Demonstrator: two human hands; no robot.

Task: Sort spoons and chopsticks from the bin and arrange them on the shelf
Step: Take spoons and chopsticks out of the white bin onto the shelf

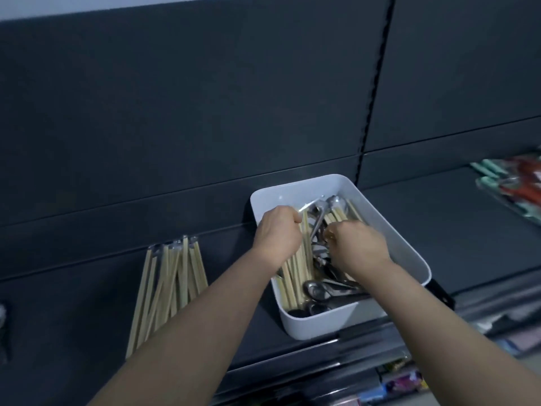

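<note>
**At centre right of the frame, both hands are down in the bin**

Right of centre in the head view, a white bin (389, 232) sits on the dark shelf (456, 230), angled with its far end toward the upper left. Inside it, pale wooden chopsticks (292, 278) lie along the left side, and a heap of steel spoons (323, 288) fills the middle and the near end.

The left hand (276, 232) is over the bin's left half, its fingers curled into a fist around a metal utensil (311, 205), whose shiny end sticks out past the knuckles toward the far wall of the bin. The right hand (358, 247) is just beside it, over the spoons, with its fingertips bent down into the heap; I cannot tell whether they grip anything.

At lower left of the frame, well apart from the bin, a fanned bundle of sorted chopsticks (167, 288) lies on the shelf. At the far right edge, blurred green and red packaged goods (512, 183) rest on the neighbouring shelf section.
</note>
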